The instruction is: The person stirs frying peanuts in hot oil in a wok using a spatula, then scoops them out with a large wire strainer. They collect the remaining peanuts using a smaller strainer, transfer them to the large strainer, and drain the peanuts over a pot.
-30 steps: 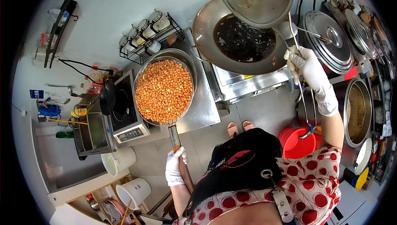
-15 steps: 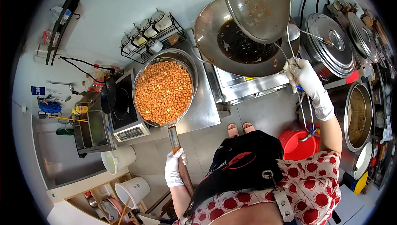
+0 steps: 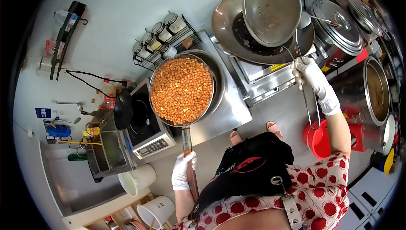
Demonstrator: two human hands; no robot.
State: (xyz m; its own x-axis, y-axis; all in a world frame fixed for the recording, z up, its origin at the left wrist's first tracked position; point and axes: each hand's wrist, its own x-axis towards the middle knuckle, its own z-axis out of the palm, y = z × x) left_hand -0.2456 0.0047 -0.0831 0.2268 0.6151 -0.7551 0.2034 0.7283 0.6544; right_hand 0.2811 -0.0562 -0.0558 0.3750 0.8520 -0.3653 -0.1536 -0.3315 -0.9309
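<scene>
My left hand, in a white glove, is closed around the wooden handle of a strainer heaped with reddish-brown peanuts. That strainer is over a metal basin on the steel counter; whether it touches the basin is unclear. My right hand, gloved too, grips the long wire handle of a large round strainer. This strainer is tilted over the wok, with a few brown bits stuck inside it. Dark liquid shows in the wok, partly hidden by the strainer.
Left of the counter stand an induction cooker and a sink. A rack of spice jars is at the wall. Lidded pots stand right of the wok. A red bucket is on the floor at my right.
The view has shifted and turned. The peanut strainer sits further left relative to its basin, whose right side shows more. My feet are wider apart. Both hands keep their holds.
</scene>
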